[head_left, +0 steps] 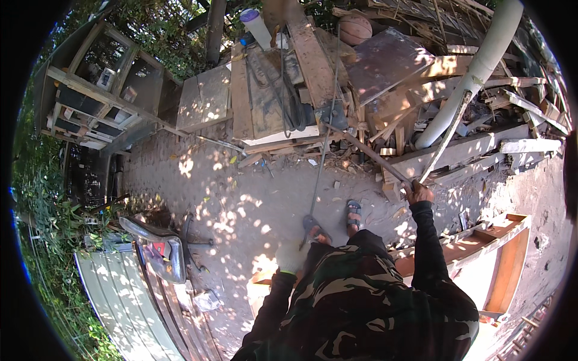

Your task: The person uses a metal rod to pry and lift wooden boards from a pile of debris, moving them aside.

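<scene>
My right hand (418,192) is bare and closed around the near end of a long wooden handle (379,157). The handle slants away to the left, toward a dark, blunt-looking piece (330,114) by the planks; whether the two are joined is unclear. A narrow wooden strip (445,137) also meets this hand, and I cannot tell if it is gripped too. My left hand (291,257), in a pale glove, hangs low beside my left thigh, its fingers too washed out to read. A thin rod (319,174) runs from the planks down to my left sandal (313,230).
Ahead lies a pile of scrap wood (415,114), crossed by a thick pale pipe (472,78), with a ball (355,29) behind. A wooden cabinet frame (99,84) stands far left. Nearer are a chair (158,249), corrugated sheet (117,289) and an open wooden box (509,265).
</scene>
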Demonstrator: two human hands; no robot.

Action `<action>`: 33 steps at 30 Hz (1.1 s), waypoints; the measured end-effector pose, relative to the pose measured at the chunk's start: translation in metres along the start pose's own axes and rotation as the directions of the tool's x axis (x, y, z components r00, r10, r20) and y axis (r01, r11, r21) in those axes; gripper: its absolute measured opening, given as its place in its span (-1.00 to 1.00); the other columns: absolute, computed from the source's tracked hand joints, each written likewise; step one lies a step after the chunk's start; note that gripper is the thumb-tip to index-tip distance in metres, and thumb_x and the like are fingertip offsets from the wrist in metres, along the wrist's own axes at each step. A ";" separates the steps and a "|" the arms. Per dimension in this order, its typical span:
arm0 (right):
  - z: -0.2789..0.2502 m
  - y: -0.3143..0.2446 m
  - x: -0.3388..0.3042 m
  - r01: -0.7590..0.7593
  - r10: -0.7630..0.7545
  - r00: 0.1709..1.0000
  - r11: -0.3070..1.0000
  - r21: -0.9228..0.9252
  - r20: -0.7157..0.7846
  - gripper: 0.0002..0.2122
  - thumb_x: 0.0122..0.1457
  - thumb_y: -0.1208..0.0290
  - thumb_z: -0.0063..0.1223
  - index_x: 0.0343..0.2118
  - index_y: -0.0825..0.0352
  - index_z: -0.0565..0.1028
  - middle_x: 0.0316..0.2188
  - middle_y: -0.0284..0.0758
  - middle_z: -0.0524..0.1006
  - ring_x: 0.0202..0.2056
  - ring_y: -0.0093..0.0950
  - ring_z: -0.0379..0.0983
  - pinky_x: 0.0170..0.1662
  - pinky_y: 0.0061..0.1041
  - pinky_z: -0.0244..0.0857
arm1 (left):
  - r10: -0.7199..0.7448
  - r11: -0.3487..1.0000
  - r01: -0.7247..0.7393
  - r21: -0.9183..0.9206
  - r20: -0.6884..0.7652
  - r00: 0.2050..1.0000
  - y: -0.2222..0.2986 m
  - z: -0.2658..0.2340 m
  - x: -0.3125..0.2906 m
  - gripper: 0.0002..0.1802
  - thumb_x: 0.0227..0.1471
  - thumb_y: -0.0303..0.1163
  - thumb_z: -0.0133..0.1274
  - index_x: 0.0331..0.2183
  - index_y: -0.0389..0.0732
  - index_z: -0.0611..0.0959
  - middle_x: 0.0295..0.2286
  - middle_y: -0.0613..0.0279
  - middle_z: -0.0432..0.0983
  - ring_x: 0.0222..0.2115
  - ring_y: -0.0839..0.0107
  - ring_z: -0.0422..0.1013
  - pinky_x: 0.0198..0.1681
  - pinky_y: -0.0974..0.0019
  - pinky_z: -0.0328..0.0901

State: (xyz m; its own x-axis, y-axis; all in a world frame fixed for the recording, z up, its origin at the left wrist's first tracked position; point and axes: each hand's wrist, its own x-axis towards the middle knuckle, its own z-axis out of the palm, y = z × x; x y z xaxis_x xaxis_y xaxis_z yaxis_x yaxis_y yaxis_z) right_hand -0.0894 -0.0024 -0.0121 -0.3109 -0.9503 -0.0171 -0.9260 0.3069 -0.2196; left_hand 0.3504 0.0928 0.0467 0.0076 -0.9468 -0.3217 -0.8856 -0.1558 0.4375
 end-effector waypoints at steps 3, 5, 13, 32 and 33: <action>0.025 -0.010 -0.026 -0.074 0.074 0.997 0.997 0.011 0.010 -0.54 0.07 -0.18 0.05 -0.47 0.22 0.48 -0.64 -0.10 0.50 -0.48 -0.05 0.50 -0.43 -0.13 0.36 | 0.031 0.999 -0.029 -0.045 0.039 0.999 -0.001 -0.004 0.003 -0.64 -0.06 -0.03 0.09 -0.50 -0.15 0.62 -0.61 0.03 0.50 -0.53 0.02 0.48 -0.48 0.08 0.33; 0.029 -0.016 -0.035 -0.080 0.080 0.997 0.997 0.014 0.011 -0.54 0.08 -0.17 0.04 -0.47 0.23 0.49 -0.64 -0.09 0.50 -0.47 -0.05 0.51 -0.42 -0.13 0.37 | 0.036 0.996 -0.031 -0.078 0.069 0.997 -0.004 -0.005 0.004 -0.64 -0.06 -0.03 0.08 -0.50 -0.16 0.62 -0.59 0.02 0.50 -0.53 0.01 0.47 -0.47 0.07 0.32; -0.026 -0.016 -0.011 -0.057 0.055 0.996 0.998 -0.035 -0.069 -0.46 0.08 -0.26 -0.05 -0.52 0.25 0.54 -0.61 -0.10 0.52 -0.47 -0.04 0.50 -0.41 -0.13 0.36 | 0.102 0.992 -0.100 -0.081 0.024 0.994 -0.015 0.006 0.005 -0.64 -0.05 -0.06 0.08 -0.55 -0.19 0.58 -0.60 -0.01 0.48 -0.52 -0.03 0.45 -0.48 0.01 0.27; -0.112 -0.003 0.089 0.137 -0.155 0.985 0.970 -0.202 -0.076 -0.46 0.02 -0.30 0.00 -0.40 0.18 0.61 -0.58 -0.16 0.57 -0.44 -0.11 0.53 -0.34 -0.18 0.38 | 0.064 0.989 -0.074 -0.130 -0.079 0.995 0.008 0.002 -0.013 -0.73 -0.03 -0.12 0.10 -0.48 -0.13 0.60 -0.57 0.04 0.51 -0.53 -0.02 0.46 -0.48 0.00 0.31; -0.105 0.000 0.090 0.122 -0.138 0.988 0.973 -0.195 -0.068 -0.46 0.01 -0.30 0.00 -0.39 0.18 0.61 -0.58 -0.16 0.57 -0.44 -0.11 0.53 -0.34 -0.18 0.38 | 0.053 0.993 -0.058 -0.106 -0.054 0.997 0.007 0.004 -0.012 -0.74 -0.03 -0.13 0.10 -0.47 -0.13 0.60 -0.56 0.03 0.51 -0.52 -0.02 0.46 -0.46 -0.01 0.31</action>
State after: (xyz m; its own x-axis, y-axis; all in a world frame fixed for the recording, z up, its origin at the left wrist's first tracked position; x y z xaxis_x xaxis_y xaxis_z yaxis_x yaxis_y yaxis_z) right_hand -0.1398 -0.0827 0.0891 -0.1942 -0.9777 0.0797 -0.9809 0.1928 -0.0257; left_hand 0.3427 0.1042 0.0501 -0.0143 -0.9675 -0.2523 -0.8303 -0.1291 0.5421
